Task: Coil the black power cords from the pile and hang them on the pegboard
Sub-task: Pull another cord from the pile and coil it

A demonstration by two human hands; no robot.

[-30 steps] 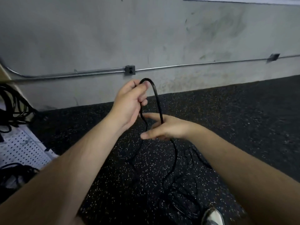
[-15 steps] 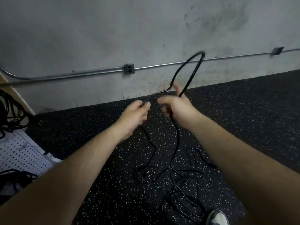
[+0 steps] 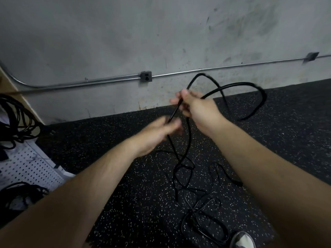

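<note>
- Black power cord (image 3: 232,85) loops up and right of our right hand (image 3: 199,109), which is curled round it.
- Just below, our blurry left hand (image 3: 155,135) pinches the same cord.
- The pile (image 3: 200,206) lies under both hands.
- The pegboard (image 3: 30,169) is way off left.

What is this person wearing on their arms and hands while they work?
Nothing that shows. No sleeve reaches the left forearm or the right forearm; both are uncovered right to the picture's edge. The left hand and the right hand have no gloves, and no watch, bracelet or ring is visible, though motion blur on the left hand could hide something small.
</note>
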